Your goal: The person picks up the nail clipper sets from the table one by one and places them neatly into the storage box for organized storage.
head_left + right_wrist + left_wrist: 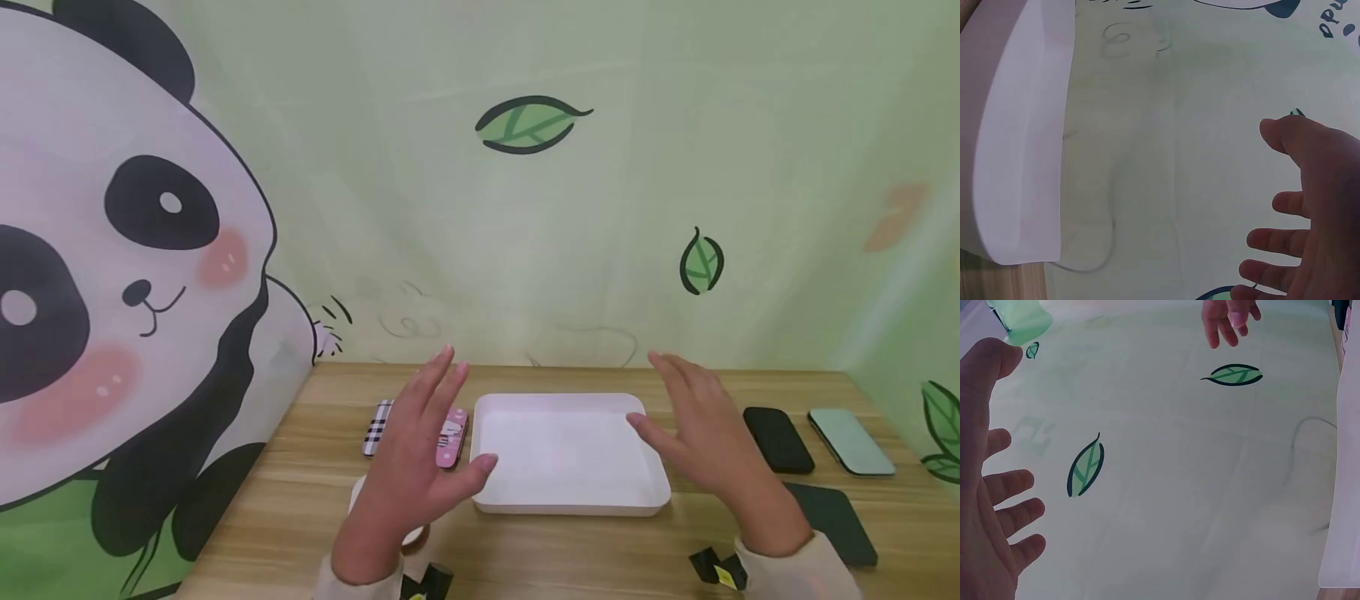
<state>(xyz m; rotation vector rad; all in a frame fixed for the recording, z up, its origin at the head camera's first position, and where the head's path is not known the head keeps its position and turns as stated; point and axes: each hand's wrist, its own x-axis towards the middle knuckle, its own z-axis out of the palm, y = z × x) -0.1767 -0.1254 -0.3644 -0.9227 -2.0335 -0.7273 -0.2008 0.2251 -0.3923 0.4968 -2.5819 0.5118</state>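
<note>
Both hands are held up above the table with fingers extended and nothing in them. In the head view the left hand (pixel 412 467) is at the left side of a white rectangular tray (pixel 562 508), partly covering a pink patterned phone case (pixel 450 437) and a black-and-white checked one (pixel 377 429). Over the tray's right edge hovers the right hand (pixel 708 433), thumb pointing inward. The left wrist view shows the left hand (pixel 991 475) with spread fingers. In the right wrist view, the right hand (pixel 1316 212) is likewise apart from the tray (pixel 1029 137).
Right of the tray lie a black phone-like item (pixel 778 440), a pale mint one (pixel 851 442) and a dark green one (pixel 836 521). A white round object with a brown edge (pixel 415 540) is mostly hidden under the left hand. A printed panda curtain (pixel 420 208) hangs behind the wooden table (pixel 540 558).
</note>
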